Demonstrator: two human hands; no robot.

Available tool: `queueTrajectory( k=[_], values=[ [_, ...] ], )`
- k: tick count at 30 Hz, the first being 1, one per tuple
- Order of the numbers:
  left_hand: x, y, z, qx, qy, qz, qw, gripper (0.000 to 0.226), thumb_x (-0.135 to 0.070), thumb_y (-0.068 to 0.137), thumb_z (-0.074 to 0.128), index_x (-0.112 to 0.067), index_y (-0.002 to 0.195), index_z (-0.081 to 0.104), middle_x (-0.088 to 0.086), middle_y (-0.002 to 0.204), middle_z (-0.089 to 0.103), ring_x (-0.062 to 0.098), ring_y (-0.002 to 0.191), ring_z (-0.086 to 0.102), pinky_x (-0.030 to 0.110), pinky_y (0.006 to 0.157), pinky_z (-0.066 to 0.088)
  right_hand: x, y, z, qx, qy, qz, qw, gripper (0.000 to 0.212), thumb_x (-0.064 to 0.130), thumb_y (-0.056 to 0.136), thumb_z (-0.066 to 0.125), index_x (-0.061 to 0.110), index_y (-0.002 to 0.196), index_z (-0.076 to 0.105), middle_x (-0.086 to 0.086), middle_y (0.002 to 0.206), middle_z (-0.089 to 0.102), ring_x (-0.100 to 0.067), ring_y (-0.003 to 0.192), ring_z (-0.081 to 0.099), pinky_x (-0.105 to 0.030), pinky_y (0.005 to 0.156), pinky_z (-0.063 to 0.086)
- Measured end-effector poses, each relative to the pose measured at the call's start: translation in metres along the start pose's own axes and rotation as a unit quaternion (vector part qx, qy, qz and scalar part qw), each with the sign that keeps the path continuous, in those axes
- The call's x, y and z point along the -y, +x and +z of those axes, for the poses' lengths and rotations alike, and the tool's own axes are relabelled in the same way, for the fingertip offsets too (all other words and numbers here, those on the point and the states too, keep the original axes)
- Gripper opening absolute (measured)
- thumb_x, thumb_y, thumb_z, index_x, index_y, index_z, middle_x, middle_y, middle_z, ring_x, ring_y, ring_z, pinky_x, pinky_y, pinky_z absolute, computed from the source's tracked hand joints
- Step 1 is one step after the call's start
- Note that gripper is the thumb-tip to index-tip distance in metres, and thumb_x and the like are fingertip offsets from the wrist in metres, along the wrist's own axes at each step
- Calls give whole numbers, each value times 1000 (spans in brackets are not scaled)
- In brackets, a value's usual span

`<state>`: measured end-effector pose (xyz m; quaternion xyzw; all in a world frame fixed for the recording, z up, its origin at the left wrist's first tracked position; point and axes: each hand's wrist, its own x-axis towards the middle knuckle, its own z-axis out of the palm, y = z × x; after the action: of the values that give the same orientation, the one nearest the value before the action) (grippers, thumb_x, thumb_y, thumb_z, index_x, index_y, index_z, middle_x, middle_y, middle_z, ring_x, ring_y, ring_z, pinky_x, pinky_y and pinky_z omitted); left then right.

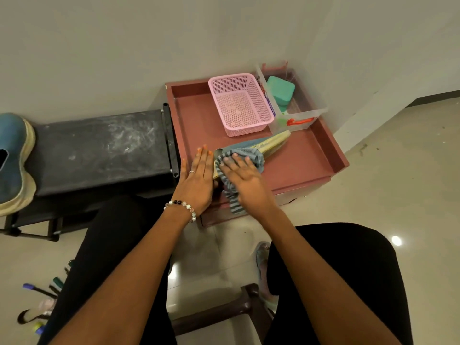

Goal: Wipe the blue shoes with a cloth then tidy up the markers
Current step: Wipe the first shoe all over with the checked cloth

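The striped cloth (240, 158) is pressed flat under the open right hand (245, 179), the open left hand (198, 180) resting just beside it, while the markers (47, 290) lie on the floor well to the left, nearer the left hand.

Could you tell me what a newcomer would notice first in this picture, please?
Two hands meet at centre: the right hand presses a striped cloth on the reddish tray table, the left hand flat beside it. A pink basket sits behind; a blue shoe lies far left.
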<state>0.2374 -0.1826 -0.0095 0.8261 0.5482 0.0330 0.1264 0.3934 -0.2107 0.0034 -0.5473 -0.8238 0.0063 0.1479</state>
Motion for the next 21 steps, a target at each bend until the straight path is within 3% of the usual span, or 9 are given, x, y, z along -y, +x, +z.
queueTrajectory(
  k=[2, 3, 5, 7, 11, 14, 17, 21],
  values=[
    [0, 0, 0, 4, -1, -1, 1000, 73, -21, 99, 39, -8, 151, -10, 7, 158, -19, 18, 145, -19, 46, 115, -12, -27, -4, -8, -40, -28, 0, 999, 41, 3, 78, 46, -1, 113, 67, -19, 118, 65, -39, 111, 60, -48, 110, 27],
    [0, 0, 1, 8, -1, -1, 1000, 73, -23, 99, 40, -8, 151, -10, 7, 158, -18, 18, 145, -19, 47, 115, -11, -39, -5, -10, -59, -33, 19, 998, 37, 2, 79, 54, -1, 114, 66, -19, 119, 64, -39, 112, 60, -47, 111, 21],
    [2, 0, 3, 10, -7, 2, 1000, 75, -24, 99, 42, -9, 151, -9, 6, 159, -17, 17, 145, -18, 47, 115, -10, -50, -7, -14, -64, -47, 81, 994, 50, 1, 69, 72, -3, 118, 63, -20, 122, 62, -39, 115, 57, -54, 112, 20],
    [4, 0, 5, 7, -28, 13, 999, 78, -21, 96, 48, -11, 152, -6, 4, 159, -14, 18, 146, -16, 47, 115, -8, -50, -7, -16, -59, -60, 142, 986, 52, 3, 68, 68, -7, 118, 61, -24, 123, 61, -44, 116, 55, -62, 105, 25],
    [8, 0, 6, 16, -61, 26, 998, 84, -14, 93, 52, -14, 152, -8, 0, 159, -14, 17, 145, -18, 45, 114, -11, -13, 5, -9, -23, -40, 237, 970, 73, -11, 65, 60, -10, 135, 42, -29, 142, 38, -47, 136, 28, -49, 112, 9],
    [12, 1, 6, 17, -56, 28, 998, 93, -1, 88, 48, -12, 143, -26, 5, 157, -22, 17, 139, -27, 46, 114, -10, 19, 7, 4, -2, -12, 132, 991, 76, -6, 52, 52, -12, 127, 49, -34, 134, 46, -54, 127, 37, -60, 105, 21],
    [12, 0, 6, 26, -101, 4, 995, 101, 9, 81, 48, -10, 139, -32, 5, 153, -32, 14, 134, -32, 48, 117, -7, 26, 12, 3, 86, 44, 42, 994, 73, -16, 62, 53, -9, 135, 43, -27, 144, 37, -46, 137, 25, -51, 115, 12],
    [8, -2, 6, 3, -226, -12, 974, 104, 10, 85, 50, -19, 131, -38, 6, 158, -20, 17, 143, -19, 40, 116, -9, -16, 13, -4, 26, -4, -7, 1000, 59, -9, 55, 48, -4, 112, 66, -21, 115, 65, -43, 111, 59, -63, 96, 30]
  ],
)
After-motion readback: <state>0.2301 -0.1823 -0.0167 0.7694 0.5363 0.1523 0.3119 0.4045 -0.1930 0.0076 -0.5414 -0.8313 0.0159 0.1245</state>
